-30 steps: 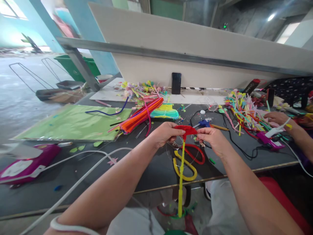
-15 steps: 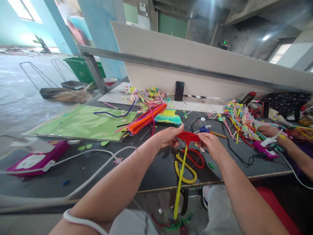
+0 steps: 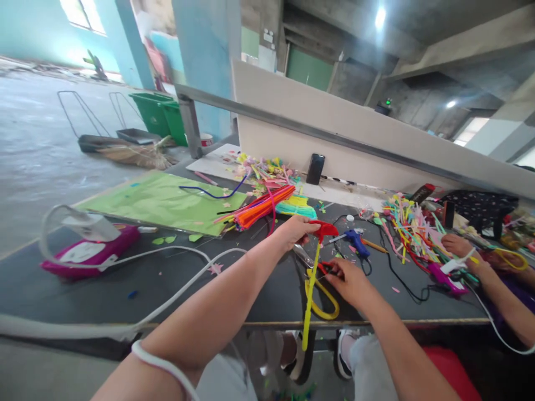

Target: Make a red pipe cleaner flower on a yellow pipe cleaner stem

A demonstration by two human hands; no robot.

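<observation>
My left hand (image 3: 297, 229) pinches a red fuzzy pipe-cleaner flower (image 3: 329, 229) above the front of the table. Its yellow pipe-cleaner stem (image 3: 308, 320) hangs down past the table edge. Lower and to the right, my right hand (image 3: 349, 283) has its fingers closed around the red handle of a pair of scissors. The scissors (image 3: 332, 313) lie on the table, their yellow handle loop towards me and the blades pointing away under my left hand. A blue glue gun (image 3: 357, 243) rests just beyond my right hand.
Orange pipe cleaners (image 3: 261, 210) lie in a bundle beside a green sheet (image 3: 154, 203). A purple power strip (image 3: 90, 259) with a white cable stands at left. A phone (image 3: 315, 169) leans at the back. At right, another person's hand (image 3: 457, 245) is near colourful pipe-cleaner pieces (image 3: 401, 217).
My right hand has let go of the red flower and moved down to the scissors, closing on the red handle. My left hand keeps the flower. The view has shifted slightly.
</observation>
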